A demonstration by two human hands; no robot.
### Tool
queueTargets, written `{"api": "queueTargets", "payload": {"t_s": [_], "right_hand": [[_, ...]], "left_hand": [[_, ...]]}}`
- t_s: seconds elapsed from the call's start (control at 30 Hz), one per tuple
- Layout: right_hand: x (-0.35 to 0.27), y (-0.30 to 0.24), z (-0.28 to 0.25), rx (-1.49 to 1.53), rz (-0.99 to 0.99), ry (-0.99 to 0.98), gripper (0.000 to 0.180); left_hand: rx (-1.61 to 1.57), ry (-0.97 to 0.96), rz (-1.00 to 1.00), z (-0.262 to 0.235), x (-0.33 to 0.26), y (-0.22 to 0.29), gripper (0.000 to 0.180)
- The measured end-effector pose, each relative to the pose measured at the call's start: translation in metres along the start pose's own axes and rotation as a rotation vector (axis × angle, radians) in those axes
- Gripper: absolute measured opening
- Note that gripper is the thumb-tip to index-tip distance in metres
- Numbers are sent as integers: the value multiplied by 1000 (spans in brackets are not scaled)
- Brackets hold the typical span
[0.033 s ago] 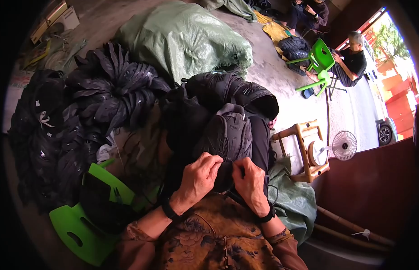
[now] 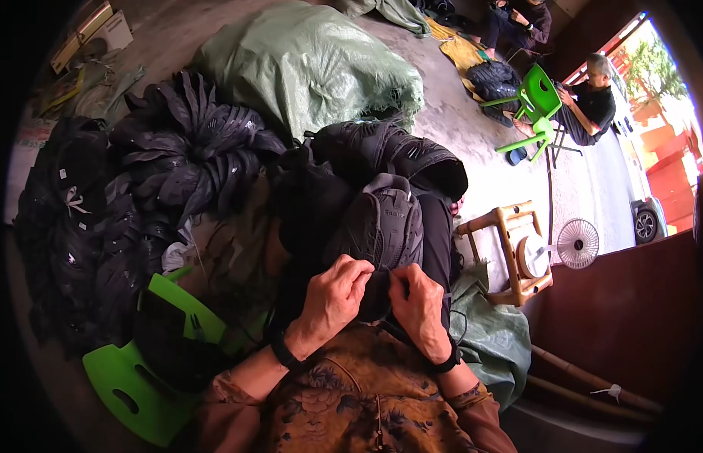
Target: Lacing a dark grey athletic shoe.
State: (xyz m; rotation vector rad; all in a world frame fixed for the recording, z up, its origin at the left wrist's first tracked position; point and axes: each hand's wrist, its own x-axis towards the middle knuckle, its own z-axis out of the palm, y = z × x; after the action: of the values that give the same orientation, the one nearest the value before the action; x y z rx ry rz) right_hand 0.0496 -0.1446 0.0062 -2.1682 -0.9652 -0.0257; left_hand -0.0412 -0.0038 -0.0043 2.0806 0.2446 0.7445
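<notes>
Concrete floor, dark shoe upper, left hand and right hand at near end, fingers pinched, anything held hidden.

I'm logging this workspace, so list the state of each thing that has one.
Left hand: closed, fingertips pinched at the near end of the dark shoe upper
Right hand: closed, pinched there too
Dark shoe upper: resting on the lap
Green sack: bulging, creased
Dark pieces: heaped, overlapping
Fan: standing on the bamboo stool, running or not unclear
</notes>
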Motion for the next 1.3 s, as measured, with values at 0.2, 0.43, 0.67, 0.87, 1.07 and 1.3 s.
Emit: {"api": "queueTargets", "payload": {"t_s": [0.2, 0.43, 0.67, 0.87, 1.07, 1.3], "right_hand": [[7, 1, 8, 5, 4, 12, 8], [14, 22, -7, 605, 328, -294, 10], [24, 23, -2, 615, 354, -328, 11], [14, 13, 4, 546, 428, -139, 15], [13, 12, 0, 461, 518, -131, 23], [14, 12, 13, 814, 685, -108, 30]], "left_hand": [[-2, -50, -46, 1, 0, -2, 22], [-10, -65, -60, 1, 2, -1, 22], [25, -144, -83, 4, 11, -4, 17], [-34, -140, -111, 5, 11, -5, 19], [2, -39, -91, 13, 6, -3, 20], [-71, -85, -128, 13, 13, -8, 18]]}}
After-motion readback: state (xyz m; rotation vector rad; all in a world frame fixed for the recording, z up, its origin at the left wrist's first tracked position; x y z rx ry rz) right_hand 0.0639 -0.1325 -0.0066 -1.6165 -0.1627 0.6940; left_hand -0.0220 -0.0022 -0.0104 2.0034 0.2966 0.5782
